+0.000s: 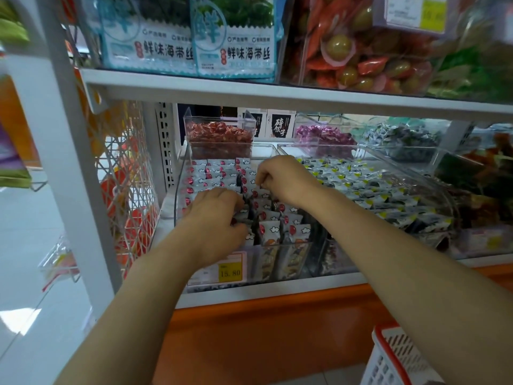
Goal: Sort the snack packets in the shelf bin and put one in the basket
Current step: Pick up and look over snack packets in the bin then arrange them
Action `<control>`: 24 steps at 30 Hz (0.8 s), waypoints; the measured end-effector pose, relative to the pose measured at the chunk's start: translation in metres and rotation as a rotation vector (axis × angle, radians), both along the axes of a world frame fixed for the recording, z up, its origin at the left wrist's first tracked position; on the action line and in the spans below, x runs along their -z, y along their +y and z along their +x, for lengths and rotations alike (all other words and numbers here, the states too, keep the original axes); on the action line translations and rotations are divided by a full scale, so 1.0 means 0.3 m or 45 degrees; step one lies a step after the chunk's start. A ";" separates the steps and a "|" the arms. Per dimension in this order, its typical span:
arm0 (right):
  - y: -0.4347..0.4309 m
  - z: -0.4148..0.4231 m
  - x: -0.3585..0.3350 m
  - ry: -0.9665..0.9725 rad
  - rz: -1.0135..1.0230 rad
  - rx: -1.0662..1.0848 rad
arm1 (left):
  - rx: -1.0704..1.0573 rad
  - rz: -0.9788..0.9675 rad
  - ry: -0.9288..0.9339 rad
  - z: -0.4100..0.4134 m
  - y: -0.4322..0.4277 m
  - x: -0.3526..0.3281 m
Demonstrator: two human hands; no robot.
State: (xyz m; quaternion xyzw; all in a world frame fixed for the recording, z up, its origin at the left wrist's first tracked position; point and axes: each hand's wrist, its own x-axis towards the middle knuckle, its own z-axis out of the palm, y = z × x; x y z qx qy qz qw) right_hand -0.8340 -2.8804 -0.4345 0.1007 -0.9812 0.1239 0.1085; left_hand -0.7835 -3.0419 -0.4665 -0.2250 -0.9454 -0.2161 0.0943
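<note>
Head view: mid frame, left hand (216, 218) & right hand (283, 179) both dig in the clear shelf bin (177, 190), fingers curled on snack packets (266, 215) standing in rows. The basket (388, 357) is btm right, well below; right hand's nearer.

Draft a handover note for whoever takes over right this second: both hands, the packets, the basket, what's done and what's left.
Left hand: in the shelf bin, fingers curled round a few snack packets.
Right hand: further back in the same bin, fingers curled onto packet tops; grip unclear.
Basket: low right, partly in view; no packet seen in it.
Done: sorting under way, most packets standing in rows.
Left: finish tidying, then put one packet in the basket.
</note>
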 end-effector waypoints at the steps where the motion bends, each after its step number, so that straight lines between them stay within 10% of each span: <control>1: 0.001 -0.013 0.003 0.026 0.031 0.016 | -0.001 0.010 -0.004 -0.001 0.001 -0.001; 7: -0.003 -0.048 0.028 0.052 0.314 -0.011 | -0.018 0.027 -0.014 -0.003 -0.003 -0.002; 24: 0.038 0.120 -0.007 0.429 -0.235 0.014 | -0.053 0.127 0.038 0.005 0.011 0.010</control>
